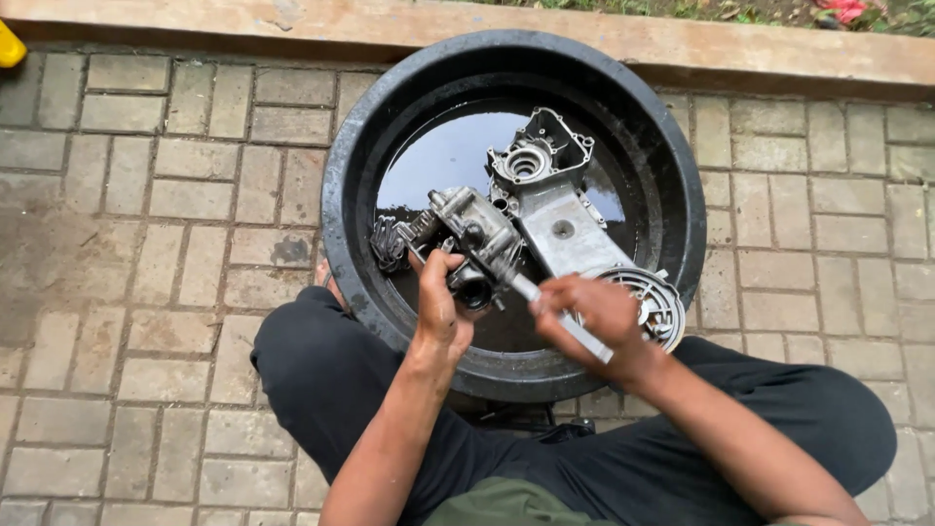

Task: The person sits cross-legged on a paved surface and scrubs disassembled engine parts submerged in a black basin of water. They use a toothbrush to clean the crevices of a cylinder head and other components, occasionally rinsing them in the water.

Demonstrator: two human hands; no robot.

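Note:
My left hand (440,300) grips a grey metal carburetor (476,237) and holds it above a round black basin (343,185) of dark liquid. My right hand (590,314) is closed on a light-handled brush (557,310) whose head meets the carburetor's lower side. A large grey engine casing (557,209) lies in the liquid behind the carburetor. A round finned metal part (659,302) rests in the basin just right of my right hand.
The basin stands on grey paving bricks (156,244) between my knees in dark trousers (321,375). A concrete kerb (292,24) runs along the top, with a yellow object (10,46) at the far left.

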